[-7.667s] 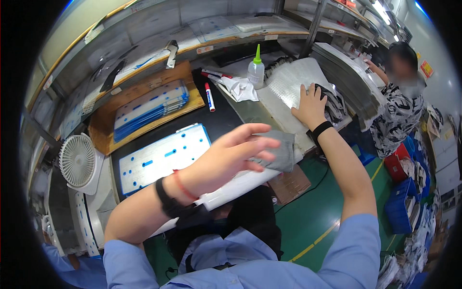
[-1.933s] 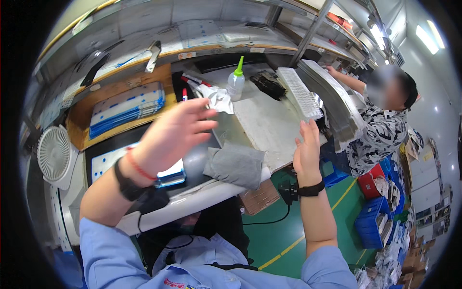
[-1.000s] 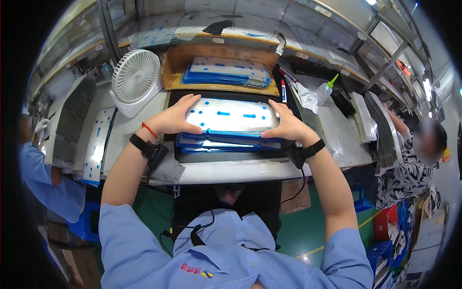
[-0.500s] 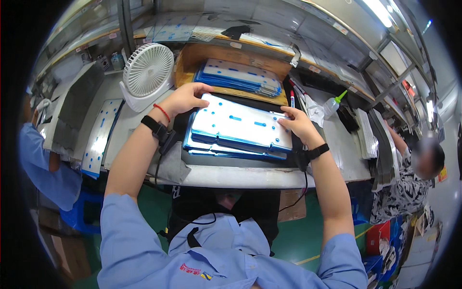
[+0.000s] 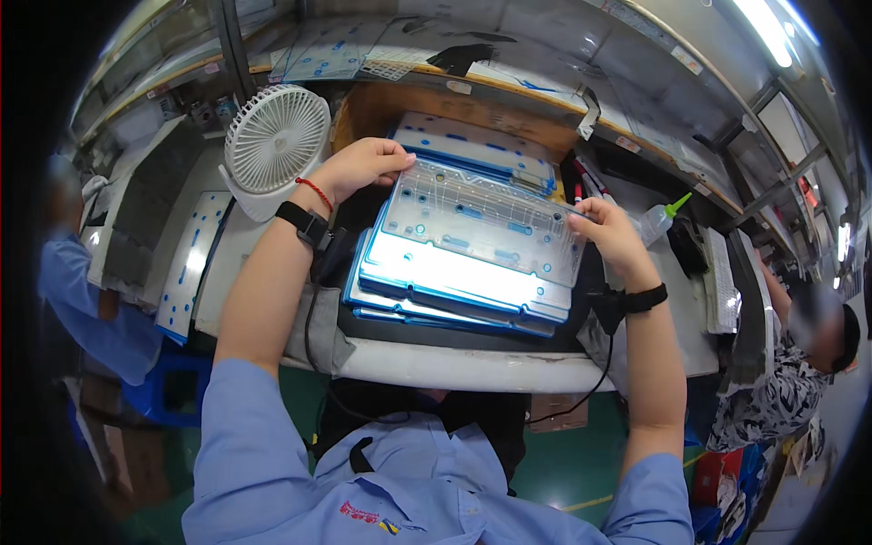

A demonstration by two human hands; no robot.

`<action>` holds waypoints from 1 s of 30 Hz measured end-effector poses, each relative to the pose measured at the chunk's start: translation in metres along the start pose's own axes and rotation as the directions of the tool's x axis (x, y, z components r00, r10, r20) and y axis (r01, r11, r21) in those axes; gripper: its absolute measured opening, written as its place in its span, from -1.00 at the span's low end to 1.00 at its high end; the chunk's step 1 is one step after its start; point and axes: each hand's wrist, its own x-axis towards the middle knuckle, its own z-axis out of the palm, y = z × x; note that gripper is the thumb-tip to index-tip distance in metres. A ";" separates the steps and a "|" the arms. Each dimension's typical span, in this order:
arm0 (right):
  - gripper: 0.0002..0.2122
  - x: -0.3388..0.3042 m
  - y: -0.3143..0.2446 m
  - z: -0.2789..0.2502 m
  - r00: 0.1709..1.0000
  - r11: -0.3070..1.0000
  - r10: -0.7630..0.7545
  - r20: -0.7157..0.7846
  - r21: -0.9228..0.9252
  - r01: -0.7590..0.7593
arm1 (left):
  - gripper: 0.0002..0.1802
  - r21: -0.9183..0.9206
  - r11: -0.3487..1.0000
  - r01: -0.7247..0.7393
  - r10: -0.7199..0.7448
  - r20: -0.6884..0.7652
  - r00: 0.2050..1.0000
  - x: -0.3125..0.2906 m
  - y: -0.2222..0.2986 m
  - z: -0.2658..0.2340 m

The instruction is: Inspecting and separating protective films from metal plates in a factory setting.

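Note:
A thin, glossy rectangular panel (image 5: 486,218) with blue-rimmed holes and slots is tilted up between my two hands, above a stack. My left hand (image 5: 371,166) pinches its far left corner between thumb and fingers. At the right end of the panel, my right hand (image 5: 619,240) pinches the edge near its far corner. Beneath lies the stack of white, blue-edged panels (image 5: 454,277), its layers unevenly aligned on the dark work surface (image 5: 313,341). The raised panel partly hides the stack's far side.
Behind stands a brown open box (image 5: 445,98) with more blue-edged panels (image 5: 481,138). A white fan (image 5: 277,138) is at left, beside a long panel (image 5: 193,263). Right are a green-tipped bottle (image 5: 656,222) and red markers (image 5: 579,173). Co-workers sit at both sides.
The panel's far edge has risen off the stack, pinched by both hands, and its face now looks see-through and reflective. My right hand has moved to the right in the picture.

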 end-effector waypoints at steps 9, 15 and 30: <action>-0.89 0.002 0.005 -0.016 0.990 0.973 0.135 0.043 0.181 -0.141 | -0.79 -0.176 0.983 0.043 -0.020 0.129 0.991 0.007 -0.014 0.006; -0.86 0.016 0.012 -0.015 0.992 0.951 0.126 0.033 0.279 -0.130 | -0.83 -0.121 0.991 0.054 -0.029 0.202 0.979 0.006 -0.022 0.002; -0.85 0.026 0.029 0.005 0.991 0.918 0.099 -0.093 0.392 -0.055 | -0.83 -0.297 0.955 -0.024 -0.027 -0.166 0.986 0.011 -0.037 -0.002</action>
